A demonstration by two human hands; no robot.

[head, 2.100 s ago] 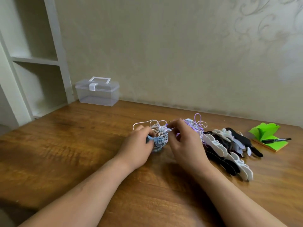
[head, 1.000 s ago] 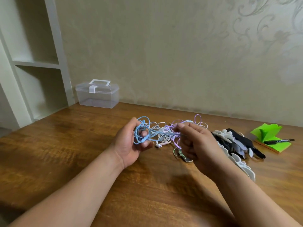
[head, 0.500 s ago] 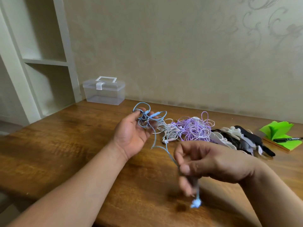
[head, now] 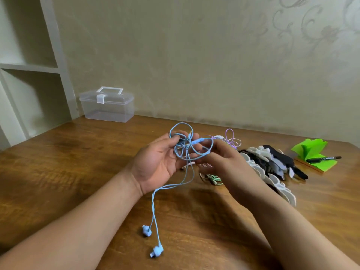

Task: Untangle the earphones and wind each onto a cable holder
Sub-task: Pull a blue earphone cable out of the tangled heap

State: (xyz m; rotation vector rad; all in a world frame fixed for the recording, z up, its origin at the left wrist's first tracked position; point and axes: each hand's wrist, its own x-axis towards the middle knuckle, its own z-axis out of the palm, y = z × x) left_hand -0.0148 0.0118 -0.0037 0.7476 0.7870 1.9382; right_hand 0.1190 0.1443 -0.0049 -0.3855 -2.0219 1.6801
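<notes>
We record the left hand [head: 155,164] curled round the knotted blue earphones [head: 187,145], just left of the cable holders [head: 268,164]. The right hand [head: 229,164] pinches one loop. The hands partly hide the other tangled earphones [head: 230,138], which lie on the tabletop [head: 58,162]. Right of the holders, a marker [head: 323,159] lies on green sticky notes [head: 309,148]; its print is too small to read.

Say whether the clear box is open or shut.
Shut: lid sits flush on the box, white latch folded down over its front.

The light-blue wired earphones [head: 185,147] lie tangled in the left hand [head: 155,166], buds [head: 156,251] hanging below it; black and white cable holders [head: 272,164] heap beside the right hand [head: 224,164].
</notes>
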